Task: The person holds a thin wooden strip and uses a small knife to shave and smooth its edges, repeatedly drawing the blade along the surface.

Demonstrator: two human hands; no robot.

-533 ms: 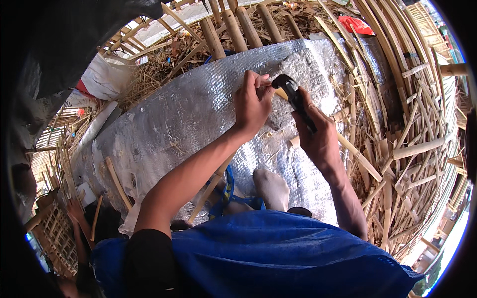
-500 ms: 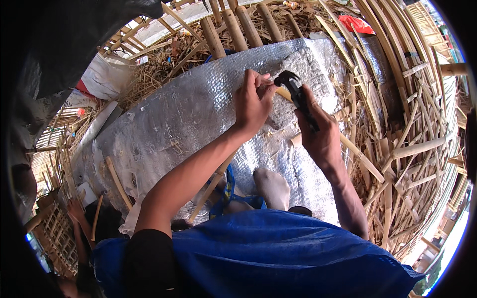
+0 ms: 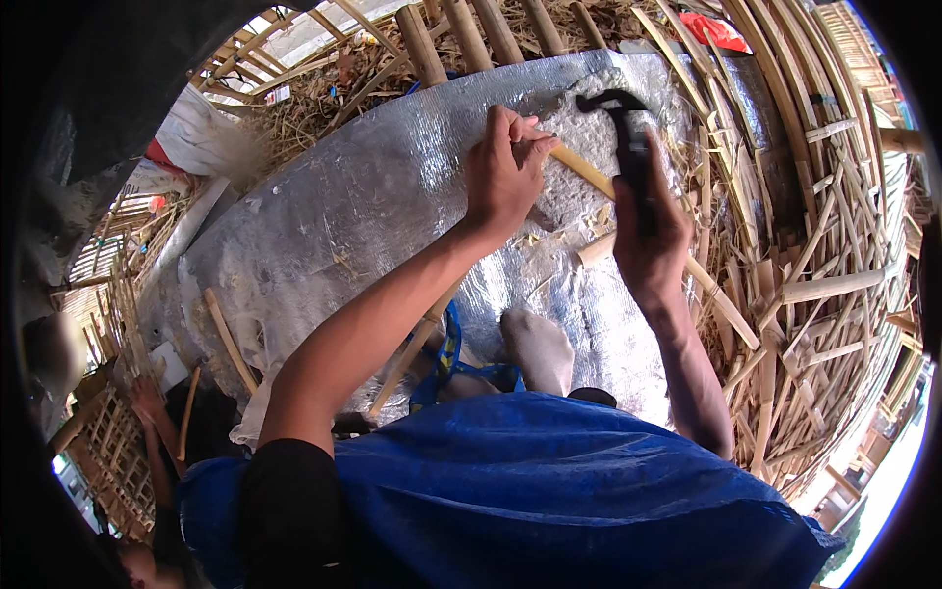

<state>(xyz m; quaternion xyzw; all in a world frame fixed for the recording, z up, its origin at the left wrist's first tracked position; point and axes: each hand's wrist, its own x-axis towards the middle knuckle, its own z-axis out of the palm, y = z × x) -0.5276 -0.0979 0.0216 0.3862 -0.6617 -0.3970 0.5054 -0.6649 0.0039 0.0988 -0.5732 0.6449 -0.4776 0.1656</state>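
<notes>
Silver foil sheeting (image 3: pixel 373 206) covers a curved bamboo frame (image 3: pixel 814 255), with dry straw scattered along its edges. Left hand (image 3: pixel 502 177): grip pinched together on the upper end of a bamboo strip (image 3: pixel 589 175), held against the foil. Right hand (image 3: pixel 648 240): grip wrapped tight round the handle of a black hammer (image 3: pixel 628 137), its head raised just above the strip. Blue cloth (image 3: pixel 549 491) covers the person's lap; one socked foot (image 3: pixel 540 348) rests on the foil.
</notes>
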